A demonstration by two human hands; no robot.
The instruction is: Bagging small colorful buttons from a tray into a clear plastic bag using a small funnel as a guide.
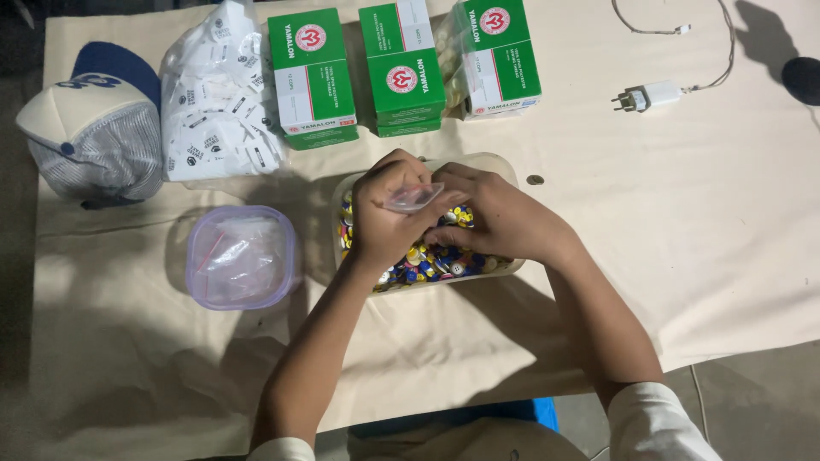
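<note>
A small clear plastic bag is pinched shut between the left hand and the right hand, mid-frame, over a tub filled with little colourful caps.

Both forearms reach forward, left hand and right hand meeting, fingers curled together.

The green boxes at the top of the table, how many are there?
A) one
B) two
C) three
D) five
C: three green boxes stand in a row along the far edge of the table, between the white bag and the charger.
</note>
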